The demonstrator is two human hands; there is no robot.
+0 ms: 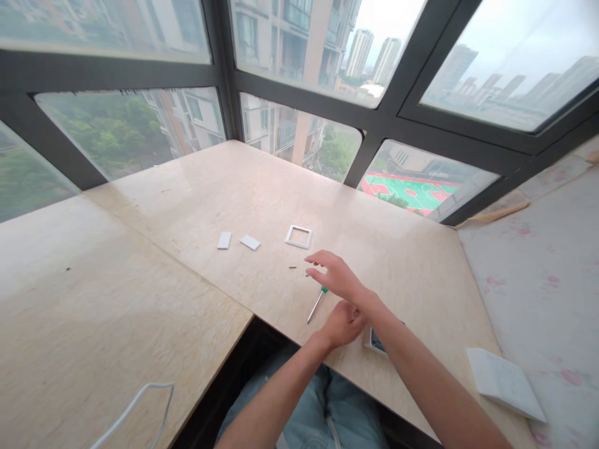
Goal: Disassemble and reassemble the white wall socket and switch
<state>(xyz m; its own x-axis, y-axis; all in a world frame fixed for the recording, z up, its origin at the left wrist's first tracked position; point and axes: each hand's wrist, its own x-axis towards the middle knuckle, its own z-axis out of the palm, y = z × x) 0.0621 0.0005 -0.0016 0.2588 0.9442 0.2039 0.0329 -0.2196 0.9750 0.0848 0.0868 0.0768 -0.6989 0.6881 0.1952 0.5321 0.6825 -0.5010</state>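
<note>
Green shows at the handle of the screwdriver [316, 306], lying on the bench [412, 268] beneath your right hand [334, 272]. That right grip is spread, thumb apart from the fingers, with one tiny dark piece just beside the thumb tip and another [292, 267] near the white frame [298, 245]. For pieces this small, use the fingertips and a light pinch, and mind the screwdriver, which could roll if nudged. Your left hand [341, 324] is curled by your right forearm, near the white-edged unit [374, 343]; whether it pinches anything, you cannot tell. Uncrossed wrists would give a clearer view.
</note>
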